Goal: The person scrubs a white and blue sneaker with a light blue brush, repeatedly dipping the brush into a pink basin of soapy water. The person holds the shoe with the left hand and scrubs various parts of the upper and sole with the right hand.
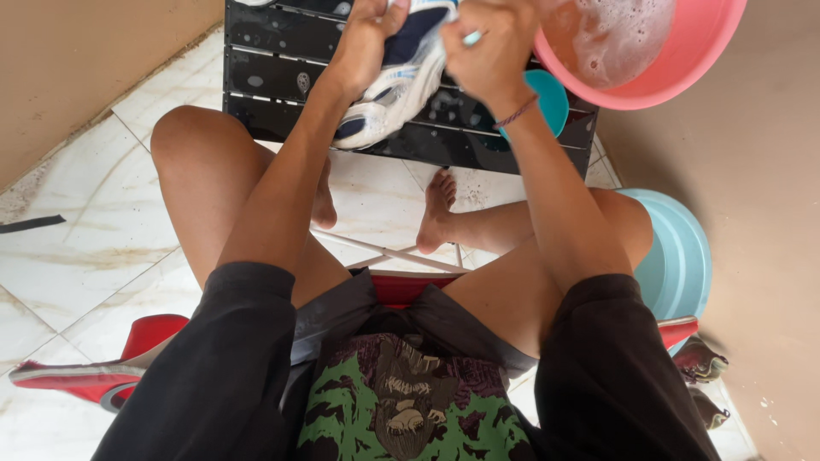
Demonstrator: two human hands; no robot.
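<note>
Two bare knees frame the view, and between them the person sits on a red chair (401, 286) above a white tiled floor (85, 248). A pale blue tub (679, 260) stands just beside the right knee. Farther out, both arms reach to a black slatted table (273, 72). On it lies a white and navy shoe (397, 85), wet and tilted. The left hand (363, 43) is clenched on the upper part of the shoe and grasps it. The right hand (491, 47) is closed around a thin pale handle, perhaps a brush (471, 37), though most of it is hidden, and it presses against the shoe. A teal bowl (547, 98) sits behind the right wrist. At the far right, a pink basin (675, 64) holds soapy water.
</note>
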